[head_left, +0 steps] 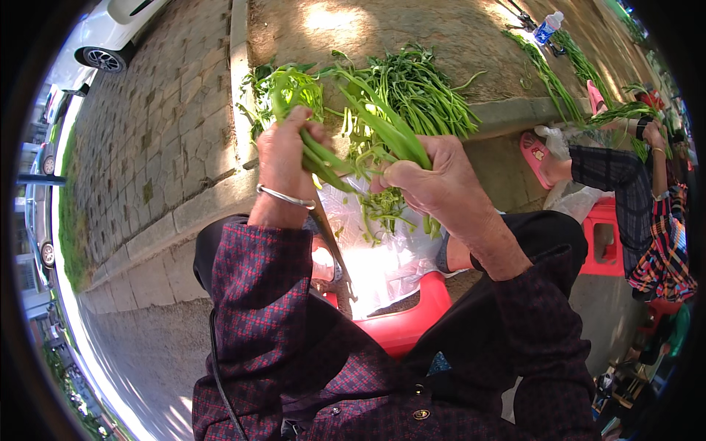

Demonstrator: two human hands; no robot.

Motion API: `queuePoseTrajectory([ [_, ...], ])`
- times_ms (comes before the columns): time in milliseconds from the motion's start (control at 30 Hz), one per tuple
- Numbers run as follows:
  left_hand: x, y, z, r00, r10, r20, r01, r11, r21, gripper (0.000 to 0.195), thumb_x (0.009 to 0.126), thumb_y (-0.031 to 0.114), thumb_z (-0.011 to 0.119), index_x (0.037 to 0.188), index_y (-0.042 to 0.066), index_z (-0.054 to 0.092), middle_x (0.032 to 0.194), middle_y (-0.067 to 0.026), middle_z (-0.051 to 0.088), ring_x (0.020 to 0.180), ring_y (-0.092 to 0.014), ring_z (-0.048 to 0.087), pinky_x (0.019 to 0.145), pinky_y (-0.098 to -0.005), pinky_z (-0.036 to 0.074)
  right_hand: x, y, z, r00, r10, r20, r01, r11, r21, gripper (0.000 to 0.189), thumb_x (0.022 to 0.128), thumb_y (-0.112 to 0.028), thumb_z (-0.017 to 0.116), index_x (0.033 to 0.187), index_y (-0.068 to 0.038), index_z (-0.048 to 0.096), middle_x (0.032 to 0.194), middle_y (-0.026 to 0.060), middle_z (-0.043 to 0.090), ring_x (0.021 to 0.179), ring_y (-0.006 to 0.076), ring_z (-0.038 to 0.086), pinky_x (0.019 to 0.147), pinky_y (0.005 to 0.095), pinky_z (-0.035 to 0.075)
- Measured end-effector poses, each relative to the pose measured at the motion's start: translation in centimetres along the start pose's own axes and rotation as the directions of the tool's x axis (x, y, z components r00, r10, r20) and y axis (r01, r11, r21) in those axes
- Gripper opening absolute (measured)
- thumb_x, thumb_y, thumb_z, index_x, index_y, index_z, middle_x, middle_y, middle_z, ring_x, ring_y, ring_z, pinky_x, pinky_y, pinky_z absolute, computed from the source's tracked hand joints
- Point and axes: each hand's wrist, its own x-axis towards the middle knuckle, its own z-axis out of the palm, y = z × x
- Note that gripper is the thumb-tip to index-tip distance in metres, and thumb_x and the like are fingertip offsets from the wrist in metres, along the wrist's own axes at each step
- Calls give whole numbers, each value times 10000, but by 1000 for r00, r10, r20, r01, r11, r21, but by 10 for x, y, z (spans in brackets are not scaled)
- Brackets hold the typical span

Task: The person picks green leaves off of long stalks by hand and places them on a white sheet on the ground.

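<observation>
Green leafy stems fill both of my hands above a sheet of clear plastic (380, 286) spread between my feet. My left hand (287, 154) is closed around a few stalks (325, 160), blurred at their upper end. In my right hand (436, 176) is a bunch of thick green stems (386, 121) pointing up and to the left. Trimmed leafy bits (386, 209) lie on the plastic below the hands. Beyond them a large pile of leafy greens (424, 88) rests over the kerb, with a smaller leafy heap (298, 88) to its left.
A red plastic stool (408, 325) is under me. At right a person in pink slippers (535, 157) sits by another red stool (601, 237), handling greens. Long stalks (546, 77) and a plastic bottle (549, 27) lie at upper right. A white car (116, 33) stands beyond the paving.
</observation>
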Motion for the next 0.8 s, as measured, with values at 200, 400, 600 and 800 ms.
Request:
queuePoseTrajectory([
  [200, 14, 21, -28, 995, 101, -21, -101, 995, -7, 153, 901, 190, 534, 938, 49, 488, 722, -68, 589, 725, -235, 625, 694, -367, 518, 5, -1, -18, 996, -8, -92, 1, 997, -74, 192, 770, -156, 574, 710, 8, 653, 529, -47, 472, 482, 38, 397, 438, 242, 316],
  [400, -3, 12, 1, 987, -20, 158, 29, 998, -54, 118, 916, 180, 528, 921, 63, 537, 768, -46, 564, 659, -167, 548, 675, -312, 466, 5, 13, -24, 999, 26, -26, -32, 968, -247, 212, 769, -187, 591, 710, 8, 652, 523, -34, 474, 480, 45, 395, 438, 248, 317],
  [600, -18, 11, 13, 968, -112, 223, 136, 986, -97, 102, 909, 184, 534, 884, 87, 517, 583, 56, 351, 457, -66, 303, 518, -253, 329, 7, 10, -29, 980, 199, 30, -199, 980, 17, 276, 856, -254, 567, 807, -6, 678, 565, -25, 534, 433, 39, 393, 403, 201, 294],
  [800, -36, -21, 35, 894, -253, 369, 262, 965, 29, 135, 899, 204, 555, 822, 105, 505, 543, 71, 325, 435, -57, 305, 492, -247, 338, 14, 22, -19, 973, 219, -71, -194, 947, 257, 249, 851, -233, 548, 787, -19, 660, 714, 56, 646, 583, 94, 569, 518, 215, 430],
])
